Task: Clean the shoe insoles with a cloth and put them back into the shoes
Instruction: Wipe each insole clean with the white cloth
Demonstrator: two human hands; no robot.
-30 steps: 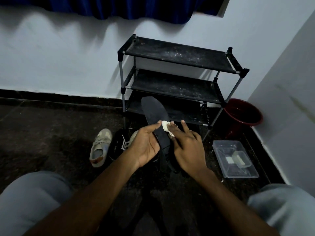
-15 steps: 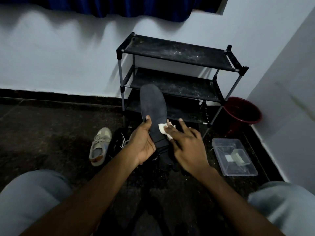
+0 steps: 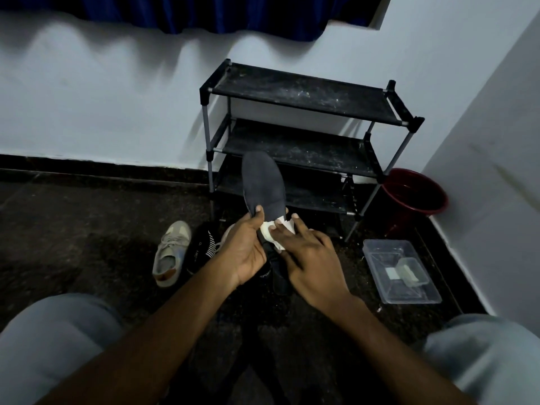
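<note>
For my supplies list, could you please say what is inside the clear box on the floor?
The clear box holds a small pale tub and a white block; nothing covers them, though what they are is unclear.

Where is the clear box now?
The clear box sits on the floor at the head view's right, by the wall, nearer than the red bucket.
</note>
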